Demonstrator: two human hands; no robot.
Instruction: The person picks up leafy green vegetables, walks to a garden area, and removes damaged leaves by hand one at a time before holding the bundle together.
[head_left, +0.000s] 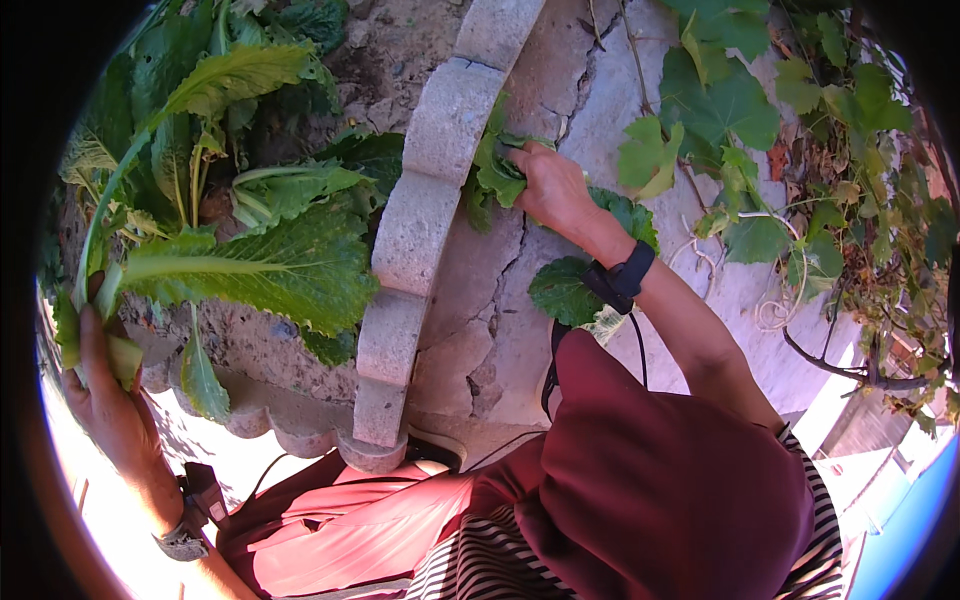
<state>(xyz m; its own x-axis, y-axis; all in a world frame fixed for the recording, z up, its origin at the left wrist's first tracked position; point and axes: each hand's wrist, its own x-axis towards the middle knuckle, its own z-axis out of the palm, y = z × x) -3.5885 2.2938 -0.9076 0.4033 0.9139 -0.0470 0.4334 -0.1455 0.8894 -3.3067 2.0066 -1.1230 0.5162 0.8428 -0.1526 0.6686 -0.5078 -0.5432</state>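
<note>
At the far left my left hand (105, 390) is closed around the stalks of several large green leaves; one broad leaf (255, 262) with a pale midrib stretches right towards the scalloped concrete edging. Beyond that edging, over the cracked concrete, my right hand (551, 184) grips a bunch of crumpled green leaves (496, 169), its fingertips partly hidden. More cut or loose leaves lie beneath my right wrist, among them a rounded one (566, 291). Each wrist wears a dark strap with a device on it.
Scalloped concrete edging (424, 172) borders the soil bed, where leafy plants (172, 142) grow at upper left. Cracked concrete (480, 300) runs along its right side. A grapevine (720, 112) with tendrils and dry leaves hangs at the right. Thin black cables pass near my legs.
</note>
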